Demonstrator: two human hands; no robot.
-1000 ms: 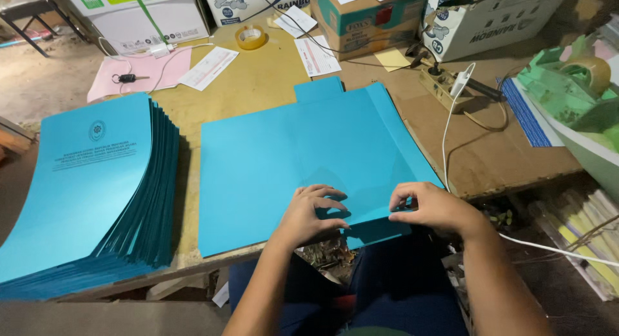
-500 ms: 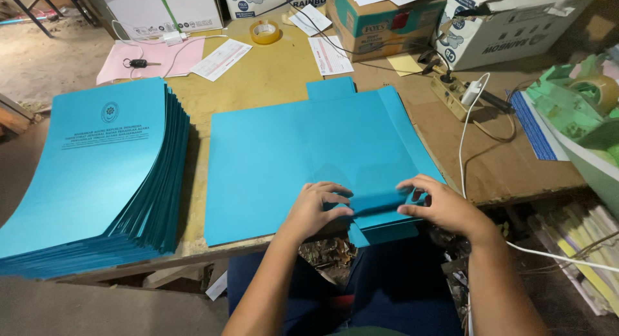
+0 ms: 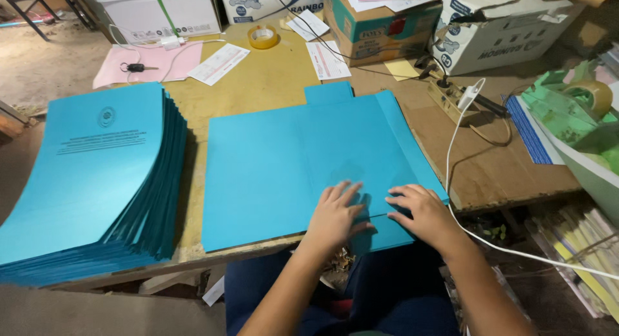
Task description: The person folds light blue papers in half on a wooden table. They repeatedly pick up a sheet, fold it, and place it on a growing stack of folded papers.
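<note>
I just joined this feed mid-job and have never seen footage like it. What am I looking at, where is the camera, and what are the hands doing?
There is no machine here: a person works with two bare hands, and the one camera sits on their head, looking down. The left hand and right hand both press flat on the near edge of a large blue card sheet spread open on the brown table. Nothing is lifted; the fingers lie spread on the card. To the left is a thick stack of blue folders. Further back lie a roll of tape, pink paper with a key on it, cardboard boxes and a power strip with a white cable.
</note>
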